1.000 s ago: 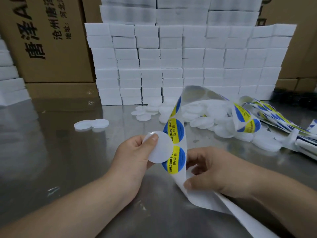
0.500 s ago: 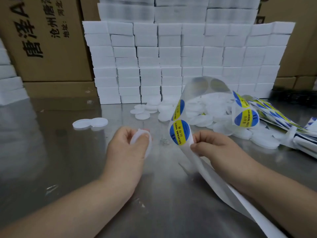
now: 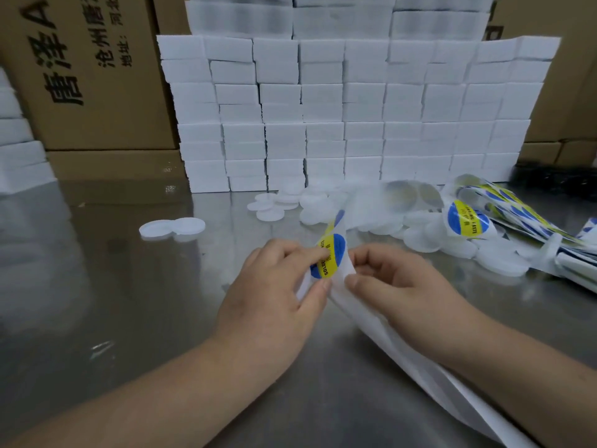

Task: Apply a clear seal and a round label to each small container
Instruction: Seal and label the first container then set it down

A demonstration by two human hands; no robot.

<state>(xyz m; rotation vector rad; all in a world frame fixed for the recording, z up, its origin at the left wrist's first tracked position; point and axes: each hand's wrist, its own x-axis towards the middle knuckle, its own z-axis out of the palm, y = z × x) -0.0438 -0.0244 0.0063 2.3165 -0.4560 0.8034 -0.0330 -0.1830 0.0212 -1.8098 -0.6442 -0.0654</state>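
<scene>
Soft overhead light glares off the steel table [image 3: 113,286]; edges bow.

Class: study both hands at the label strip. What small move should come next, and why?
Probably peel the round label free: the left hand pinches it while the right hand pinches the backing strip just beside it, so drawing the strip away should lift the label off.

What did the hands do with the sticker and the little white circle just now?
The left hand moved right, onto the backing strip, and now pinches the blue-and-yellow label; the white disc it held up is no longer clearly visible. The right hand still pinches that strip. The loose lids and stacked white boxes stayed put.
</scene>
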